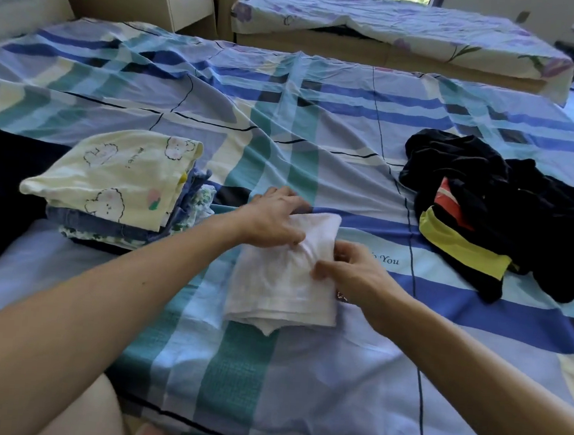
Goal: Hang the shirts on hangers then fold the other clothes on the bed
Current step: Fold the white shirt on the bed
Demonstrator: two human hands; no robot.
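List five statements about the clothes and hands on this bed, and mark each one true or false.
1. The left hand and the right hand both hold the white garment. True.
2. The folded stack lies to the right of the white garment. False: it lies to its left.
3. The top piece of the folded stack is pale yellow with cartoon prints. True.
4. The dark pile is neatly folded. False: it is a crumpled heap, with yellow and red patches showing.
5. The white garment hangs on a hanger. False: it lies partly folded on the plaid sheet, and no hanger is in view.
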